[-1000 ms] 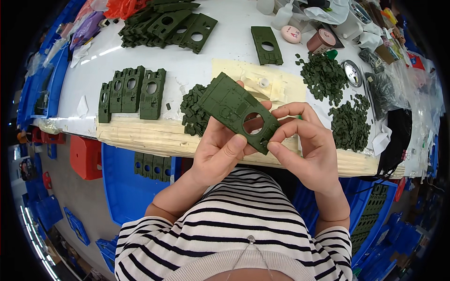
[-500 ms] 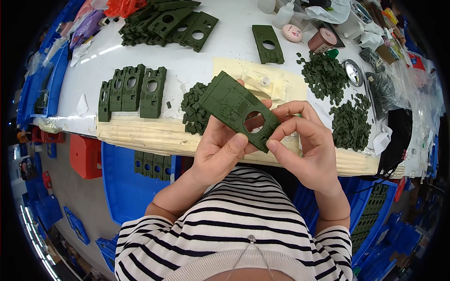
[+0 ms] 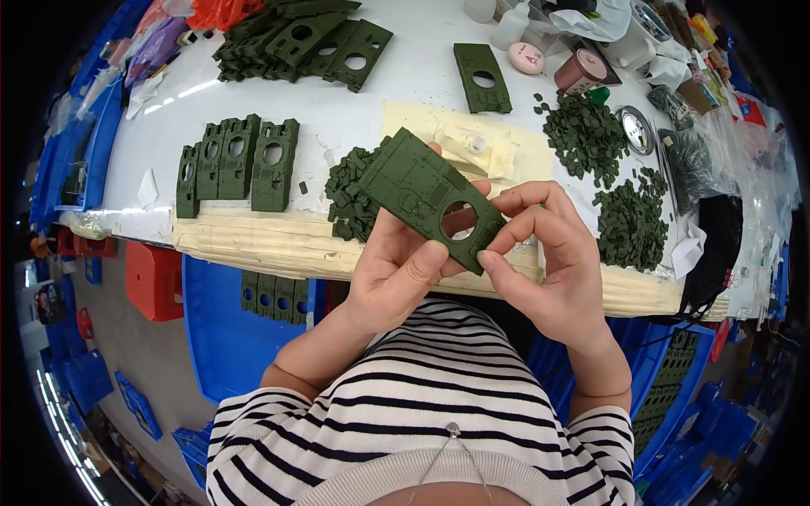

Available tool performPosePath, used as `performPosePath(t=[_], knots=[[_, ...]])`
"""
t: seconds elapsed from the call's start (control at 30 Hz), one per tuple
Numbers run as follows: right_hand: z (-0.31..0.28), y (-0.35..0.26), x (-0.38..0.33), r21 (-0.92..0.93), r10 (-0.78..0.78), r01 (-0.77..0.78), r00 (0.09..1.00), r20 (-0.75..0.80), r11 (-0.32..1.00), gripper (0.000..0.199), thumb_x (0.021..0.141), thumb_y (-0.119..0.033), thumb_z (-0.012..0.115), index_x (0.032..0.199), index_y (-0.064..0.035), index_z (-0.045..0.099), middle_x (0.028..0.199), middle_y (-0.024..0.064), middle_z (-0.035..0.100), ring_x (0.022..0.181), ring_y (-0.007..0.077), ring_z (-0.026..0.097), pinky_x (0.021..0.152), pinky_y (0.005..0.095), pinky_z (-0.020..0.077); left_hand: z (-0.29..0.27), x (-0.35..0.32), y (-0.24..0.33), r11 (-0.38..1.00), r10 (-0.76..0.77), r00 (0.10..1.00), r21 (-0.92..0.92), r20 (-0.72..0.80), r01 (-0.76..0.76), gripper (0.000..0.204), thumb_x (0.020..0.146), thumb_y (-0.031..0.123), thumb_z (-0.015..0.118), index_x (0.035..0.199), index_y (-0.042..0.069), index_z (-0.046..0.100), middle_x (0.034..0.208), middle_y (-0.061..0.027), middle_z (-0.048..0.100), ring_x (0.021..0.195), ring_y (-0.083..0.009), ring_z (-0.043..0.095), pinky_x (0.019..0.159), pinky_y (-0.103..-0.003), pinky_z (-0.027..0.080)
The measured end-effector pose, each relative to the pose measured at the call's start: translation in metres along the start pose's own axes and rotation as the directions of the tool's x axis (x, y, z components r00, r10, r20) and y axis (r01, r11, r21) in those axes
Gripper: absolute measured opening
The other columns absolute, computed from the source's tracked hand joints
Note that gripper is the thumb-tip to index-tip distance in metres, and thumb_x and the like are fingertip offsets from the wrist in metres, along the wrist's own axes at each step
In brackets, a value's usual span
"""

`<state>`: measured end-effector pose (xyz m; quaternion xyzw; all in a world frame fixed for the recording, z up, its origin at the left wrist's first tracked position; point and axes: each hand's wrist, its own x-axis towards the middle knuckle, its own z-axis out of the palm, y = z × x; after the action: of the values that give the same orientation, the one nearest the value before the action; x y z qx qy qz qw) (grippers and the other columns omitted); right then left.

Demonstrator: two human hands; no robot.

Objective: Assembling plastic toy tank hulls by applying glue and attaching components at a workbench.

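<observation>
A dark green plastic model tank hull (image 3: pixel 411 179) with a large round hole is tilted in front of my chest, above the table's near edge. My left hand (image 3: pixel 390 285) is closed around its lower left side, thumb on top and fingers underneath. At the hull's near right corner, the thumb and index finger of my right hand (image 3: pixel 557 266) pinch the edge. Whether a small part sits between those fingertips is hidden. Beyond the hull, to the left, lies a pile of small green pieces (image 3: pixel 348 190).
Several matching hulls (image 3: pixel 273 181) stand at left, with a stack (image 3: pixel 304 42) behind. One hull (image 3: pixel 483 80) lies at the far middle. Small green parts (image 3: pixel 586 139) are heaped at right, near a round tin (image 3: pixel 634 131). A blue bin (image 3: pixel 228 337) sits below the padded table edge (image 3: pixel 270 244).
The right thumb and index finger have shifted slightly at the hull's corner. The hull has tilted a little in my left hand; everything else looks the same.
</observation>
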<state>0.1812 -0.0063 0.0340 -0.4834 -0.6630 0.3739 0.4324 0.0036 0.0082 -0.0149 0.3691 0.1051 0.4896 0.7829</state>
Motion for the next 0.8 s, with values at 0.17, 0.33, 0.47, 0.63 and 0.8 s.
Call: performPosePath(t=[0.17,0.33,0.47,0.63,0.8], knots=[[-0.0012,-0.0027,-0.001,-0.021,-0.002,0.002,1.0,-0.009,1.0,0.012,0.069,-0.006,0.072,0.074,-0.0041,0.062,0.099,0.0099,0.057,0.095,0.0228,0.055,0.084,0.0324,0.0431,-0.0004,0.0004,0.0002,1.0,-0.01,1.0,0.001,0.005,0.01,0.068,0.099,0.012,0.042,0.15,0.014,-0.003,0.147,-0.023,0.026,0.135,-0.0319,0.034,0.102,-0.043,0.043],[-0.0014,-0.0051,-0.0008,-0.055,-0.024,0.024,1.0,-0.01,0.998,0.012,0.068,-0.006,0.073,0.074,-0.0044,0.062,0.099,0.0097,0.058,0.094,0.0228,0.054,0.084,0.0322,0.0426,0.0008,-0.0005,-0.0007,1.0,0.006,1.0,0.003,-0.002,-0.006,0.068,0.098,0.011,0.042,0.15,0.014,-0.003,0.147,-0.0224,0.028,0.135,-0.0312,0.034,0.102,-0.042,0.043],[-0.0014,-0.0065,-0.0006,-0.115,-0.057,0.054,0.998,-0.017,0.992,0.012,0.068,-0.006,0.073,0.075,-0.0045,0.063,0.099,0.0093,0.058,0.094,0.023,0.054,0.083,0.0323,0.042,0.0032,-0.0013,0.0006,0.999,0.017,1.0,0.033,-0.02,-0.017,0.069,0.098,0.008,0.043,0.15,0.013,-0.002,0.146,-0.0215,0.029,0.134,-0.0303,0.035,0.102,-0.042,0.043],[-0.0014,-0.0081,-0.0012,-0.107,-0.034,0.032,0.999,-0.018,0.994,0.012,0.068,-0.005,0.072,0.075,-0.0043,0.063,0.099,0.009,0.058,0.094,0.0229,0.054,0.083,0.0324,0.0419,0.0026,-0.0012,0.0005,0.997,0.034,0.999,0.068,-0.005,-0.033,0.071,0.097,0.006,0.044,0.15,0.011,-0.002,0.146,-0.0212,0.03,0.133,-0.029,0.037,0.102,-0.041,0.043],[-0.0022,-0.0086,-0.0017,-0.09,-0.014,0.013,1.0,-0.015,0.996,0.011,0.068,-0.005,0.072,0.076,-0.0042,0.064,0.098,0.0087,0.058,0.095,0.0227,0.055,0.083,0.0321,0.0421,0.0029,-0.0011,-0.0002,0.996,0.04,0.999,0.079,-0.001,-0.04,0.071,0.096,0.006,0.045,0.149,0.01,-0.002,0.145,-0.0215,0.03,0.133,-0.0293,0.037,0.103,-0.041,0.042]])
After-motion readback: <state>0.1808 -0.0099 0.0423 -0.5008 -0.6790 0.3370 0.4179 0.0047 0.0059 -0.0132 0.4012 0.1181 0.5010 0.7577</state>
